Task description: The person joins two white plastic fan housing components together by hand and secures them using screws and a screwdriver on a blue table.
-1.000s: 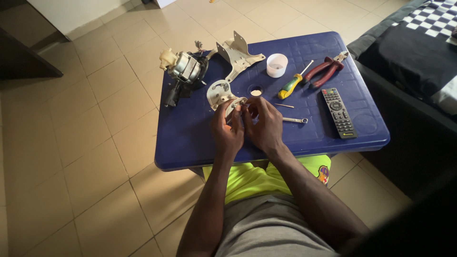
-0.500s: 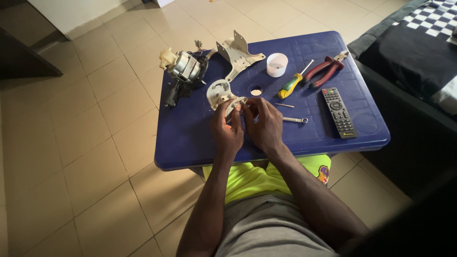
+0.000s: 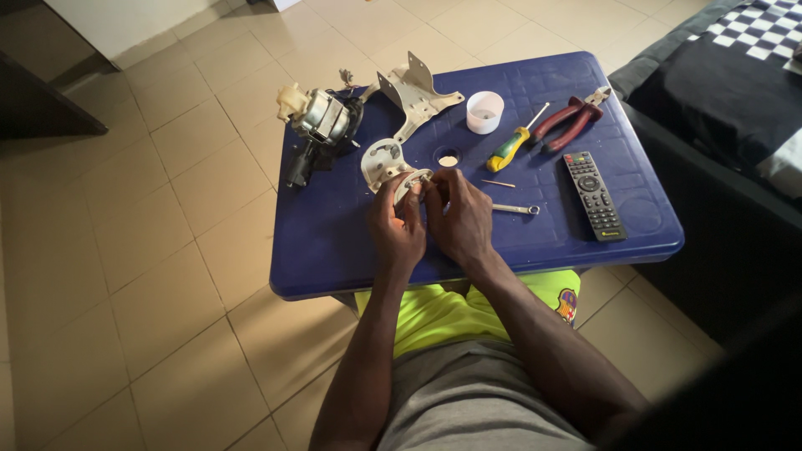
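I have both hands, left hand [image 3: 399,227] and right hand [image 3: 457,215], clamped on the small metal bracket [image 3: 407,182] mid-surface [image 3: 351,250]. If my fingertip grip slips, it could drop toward the near edge.

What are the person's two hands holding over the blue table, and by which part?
Both the left hand and right hand grip a pale metal bracket part at its near end; the exact contact is hidden by fingers.

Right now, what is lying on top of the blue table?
On the blue table lie a motor, a metal bracket, a white cup, a screwdriver, pliers, a remote and a spanner. The left hand and right hand cover most of a pale part.
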